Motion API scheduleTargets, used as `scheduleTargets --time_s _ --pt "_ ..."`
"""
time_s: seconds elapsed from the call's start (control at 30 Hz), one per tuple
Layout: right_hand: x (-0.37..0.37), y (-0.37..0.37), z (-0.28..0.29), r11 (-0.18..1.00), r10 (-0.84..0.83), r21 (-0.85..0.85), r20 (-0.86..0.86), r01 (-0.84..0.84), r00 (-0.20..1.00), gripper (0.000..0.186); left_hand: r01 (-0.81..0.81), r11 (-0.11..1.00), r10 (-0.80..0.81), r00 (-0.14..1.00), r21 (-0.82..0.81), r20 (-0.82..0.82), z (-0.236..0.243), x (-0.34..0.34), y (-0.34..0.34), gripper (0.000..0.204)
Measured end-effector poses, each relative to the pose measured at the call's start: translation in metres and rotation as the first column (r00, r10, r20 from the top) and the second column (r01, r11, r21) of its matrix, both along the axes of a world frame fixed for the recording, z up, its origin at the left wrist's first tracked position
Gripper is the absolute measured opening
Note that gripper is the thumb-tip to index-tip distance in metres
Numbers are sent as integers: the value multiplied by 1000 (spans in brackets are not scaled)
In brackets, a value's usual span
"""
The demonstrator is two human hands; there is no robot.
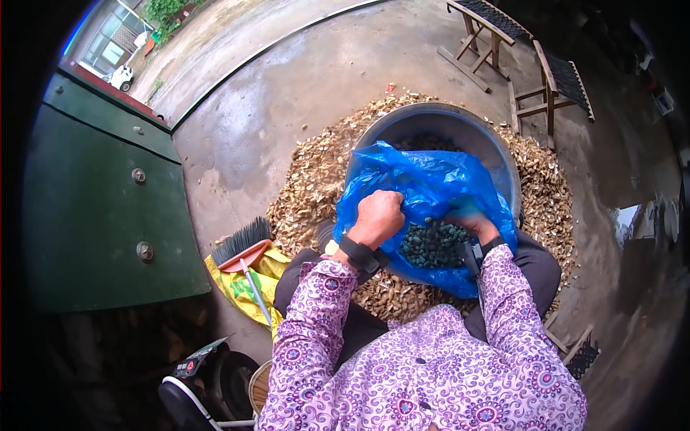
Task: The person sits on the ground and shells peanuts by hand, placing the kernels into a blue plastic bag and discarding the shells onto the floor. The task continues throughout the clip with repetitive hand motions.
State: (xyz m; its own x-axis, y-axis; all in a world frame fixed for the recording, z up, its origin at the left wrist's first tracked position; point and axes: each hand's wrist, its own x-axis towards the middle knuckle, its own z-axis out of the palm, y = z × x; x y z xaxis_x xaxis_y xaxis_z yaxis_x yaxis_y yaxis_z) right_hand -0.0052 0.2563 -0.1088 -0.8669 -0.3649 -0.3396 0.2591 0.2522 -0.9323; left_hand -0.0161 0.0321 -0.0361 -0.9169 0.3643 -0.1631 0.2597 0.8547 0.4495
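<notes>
A crumpled blue plastic bag spreads over the near side of a large round metal basin. Small dark rounded pieces, perhaps shelled nuts, show inside its mouth. My left hand is closed in a fist on the bag's left edge, with a black band at the wrist. Into the right side of the bag reaches my right hand, blurred and partly behind the plastic, beside the dark pieces. Its fingers are hidden. More dark pieces lie in the basin's far part.
Pale broken shells are heaped on the floor around the basin. A broom rests on a yellow sack at left, near a green metal door. Wooden folding stools stand at far right.
</notes>
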Motion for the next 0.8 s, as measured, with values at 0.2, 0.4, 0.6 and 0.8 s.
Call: scheduleTargets --time_s 0.2,0.4,0.6,0.8 --pt "-19 5 -13 871 120 475 43 -126 992 32 81 995 -77 993 -50 89 -10 1 -4 14" --pt "-16 11 -105 751 -103 575 -385 326 917 20 66 994 -61 996 -84 66 -17 2 -2 15" --pt "-14 -1 -88 816 -138 565 -10 120 990 29 81 995 -75 993 -65 86 -12 3 1 14" --pt "0 -16 -154 691 -54 592 -529 415 847 59 158 986 -163 981 52 104 -2 8 4 12"
